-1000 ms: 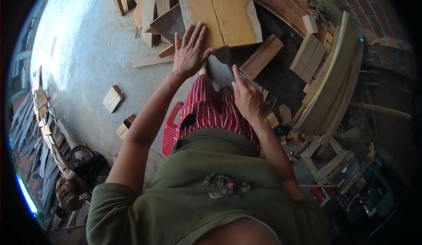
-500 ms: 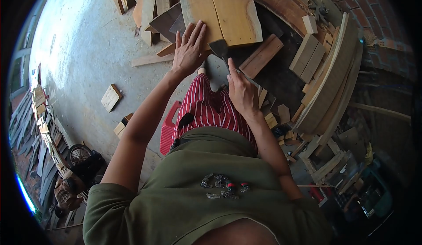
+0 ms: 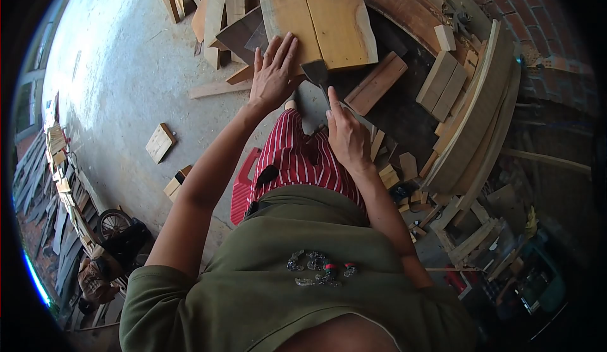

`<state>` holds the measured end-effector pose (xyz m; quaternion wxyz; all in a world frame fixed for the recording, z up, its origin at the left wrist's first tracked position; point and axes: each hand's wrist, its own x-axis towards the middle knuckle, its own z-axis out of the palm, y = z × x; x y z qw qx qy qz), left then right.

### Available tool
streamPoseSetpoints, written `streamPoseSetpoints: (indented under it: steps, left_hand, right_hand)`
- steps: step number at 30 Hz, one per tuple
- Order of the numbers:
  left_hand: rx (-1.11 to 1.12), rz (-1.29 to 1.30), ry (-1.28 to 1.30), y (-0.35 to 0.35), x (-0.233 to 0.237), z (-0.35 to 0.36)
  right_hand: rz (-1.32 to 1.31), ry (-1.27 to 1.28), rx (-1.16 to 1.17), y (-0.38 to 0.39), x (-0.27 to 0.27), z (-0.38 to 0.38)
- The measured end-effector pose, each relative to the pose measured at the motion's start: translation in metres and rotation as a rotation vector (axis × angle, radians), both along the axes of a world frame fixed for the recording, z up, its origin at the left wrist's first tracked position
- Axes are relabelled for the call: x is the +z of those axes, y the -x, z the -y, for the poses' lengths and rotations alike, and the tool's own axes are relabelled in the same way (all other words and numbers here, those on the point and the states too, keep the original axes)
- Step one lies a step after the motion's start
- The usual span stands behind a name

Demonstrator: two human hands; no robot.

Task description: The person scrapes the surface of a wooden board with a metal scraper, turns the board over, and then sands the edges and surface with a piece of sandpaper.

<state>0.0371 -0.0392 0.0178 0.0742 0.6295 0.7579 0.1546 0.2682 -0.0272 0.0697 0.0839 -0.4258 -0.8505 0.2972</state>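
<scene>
Pressing left hand (image 3: 273, 77) on wood panel (image 3: 329, 20); right hand (image 3: 346, 137) gripping flat blade (image 3: 316, 72).

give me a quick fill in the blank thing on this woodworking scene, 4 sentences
1. The left hand lies flat, fingers spread, on a ____ panel.
2. The right hand holds the scraper, its ____ finger stretched along the tool.
3. The stool under the person is ____.
4. The wall at the upper right is built of ____.
Missing words: wooden; index; red; brick.
</scene>
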Motion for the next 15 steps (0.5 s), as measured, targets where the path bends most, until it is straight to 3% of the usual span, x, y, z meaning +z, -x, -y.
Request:
streamPoseSetpoints:
  steps: [15]
  left_hand:
    - [0.008, -0.004, 0.0, -0.003, -0.002, 0.002]
  right_hand:
    - [0.028, 0.083, 0.003, 0.01, 0.009, -0.014]
